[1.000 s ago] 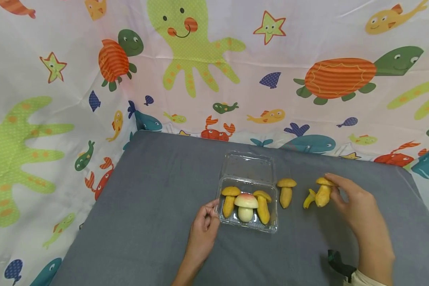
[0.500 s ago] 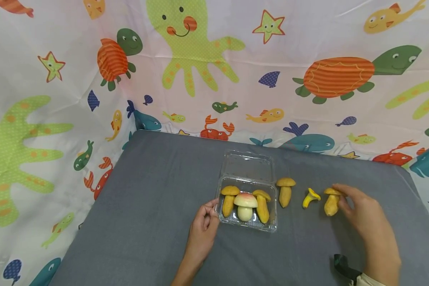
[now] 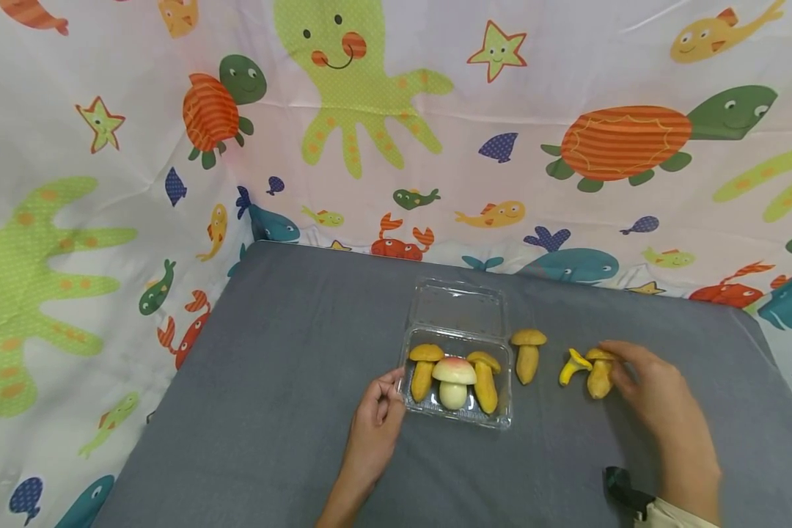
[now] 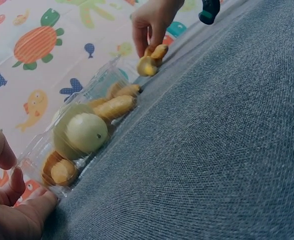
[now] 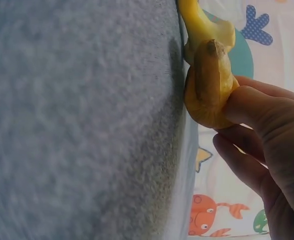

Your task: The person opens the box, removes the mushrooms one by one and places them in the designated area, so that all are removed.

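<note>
My left hand (image 3: 375, 424) pinches the clear box (image 3: 458, 308), lower middle, maybe to keep it still; my right hand (image 3: 653, 396) pinches a mushroom (image 3: 599, 381), lower right.

A grey-clothed table (image 3: 290, 381) carries the things; on it lies an open clear container (image 3: 462, 416), its lid (image 3: 458, 306) folded back toward twelve o'clock; just beside, at three o'clock, lies a tan mushroom (image 3: 528, 358); farther toward three lies a small yellow mushroom (image 3: 573, 367), flared end toward one.
</note>
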A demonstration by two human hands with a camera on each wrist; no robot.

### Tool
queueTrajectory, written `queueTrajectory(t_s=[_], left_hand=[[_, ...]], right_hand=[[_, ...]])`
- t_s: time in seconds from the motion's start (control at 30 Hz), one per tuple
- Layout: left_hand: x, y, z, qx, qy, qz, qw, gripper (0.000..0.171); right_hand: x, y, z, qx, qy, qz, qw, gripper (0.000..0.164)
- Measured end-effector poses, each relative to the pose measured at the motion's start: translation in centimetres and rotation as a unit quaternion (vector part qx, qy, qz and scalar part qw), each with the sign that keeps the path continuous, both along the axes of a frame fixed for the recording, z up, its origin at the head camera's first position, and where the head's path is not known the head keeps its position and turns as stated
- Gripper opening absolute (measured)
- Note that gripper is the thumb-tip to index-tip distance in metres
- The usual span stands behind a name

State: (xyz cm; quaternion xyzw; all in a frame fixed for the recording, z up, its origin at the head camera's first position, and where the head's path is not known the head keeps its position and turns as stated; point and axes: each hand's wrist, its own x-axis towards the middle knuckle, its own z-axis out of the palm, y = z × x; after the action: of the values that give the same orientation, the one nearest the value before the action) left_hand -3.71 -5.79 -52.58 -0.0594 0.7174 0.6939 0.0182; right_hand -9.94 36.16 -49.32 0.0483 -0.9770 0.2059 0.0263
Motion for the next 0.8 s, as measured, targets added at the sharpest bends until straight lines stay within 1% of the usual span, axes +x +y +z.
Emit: queueTrajectory(t_s=[0.17, 0.23, 0.57, 0.73, 0.8], left_hand=[[0.0, 0.0, -0.1, 0.000, 0.000, 0.000, 1.0000, 0.008], [0.0, 0.0, -0.2, 0.001, -0.001, 0.000, 1.0000, 0.008], [-0.1, 0.0, -0.4, 0.020, 0.001, 0.000, 0.9998, 0.007], [0.0, 0.0, -0.4, 0.016, 0.003, 0.001, 0.9999, 0.008], [0.0, 0.0, -0.4, 0.015, 0.010, 0.001, 0.9998, 0.008]], right_hand=[[-0.1, -0.4, -0.3, -0.015, 0.048, 0.018, 0.999, 0.042], [-0.2, -0.5, -0.4, -0.022, 0.059, 0.023, 0.998, 0.041], [-0.5, -0.9, -0.8, -0.023, 0.058, 0.027, 0.998, 0.043], [-0.5, -0.5, -1.0, -0.016, 0.070, 0.039, 0.997, 0.046], [-0.5, -0.4, -1.1, -0.016, 0.075, 0.042, 0.996, 0.047]])
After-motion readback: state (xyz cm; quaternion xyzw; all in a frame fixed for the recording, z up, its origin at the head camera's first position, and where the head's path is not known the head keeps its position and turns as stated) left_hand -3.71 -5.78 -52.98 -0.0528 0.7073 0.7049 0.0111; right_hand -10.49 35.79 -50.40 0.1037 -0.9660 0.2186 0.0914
